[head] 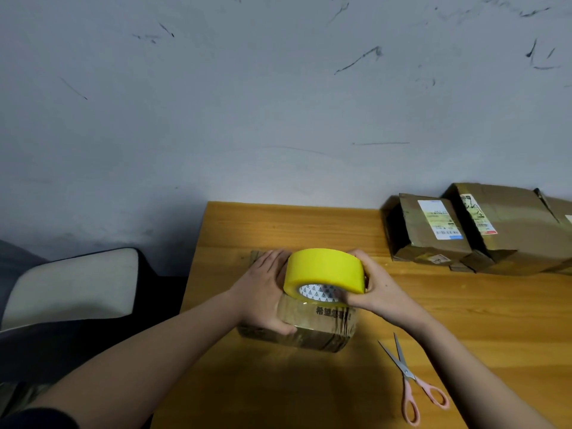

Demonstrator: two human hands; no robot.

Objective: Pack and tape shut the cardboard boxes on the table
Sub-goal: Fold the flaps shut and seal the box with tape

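The small cardboard box (305, 320) sits near the front-left of the wooden table (464, 305), already wrapped in glossy clear tape. The left hand (266, 292) lies along its left side, fingers fairly straight on top and the thumb hooked round the near corner. The right hand (371, 289) grasps the yellow tape roll (325, 274), fingers curled round its rim, holding it on edge over the box top.

The likely trouble is in the strip — if the roll is pulled at a slant the tape may wrinkle or miss the seam, and if the left hand eases off, the light box could slide or tip with the pull. Whether a free tape end is stuck down cannot be told.

Pink-handled scissors (408, 379) lie closed, well to the right of the box. Against the scuffed grey wall (247, 88) rests a stack of labelled cardboard parcels (483, 230). Left of the table stands a chair with a pale cushion (71, 283).
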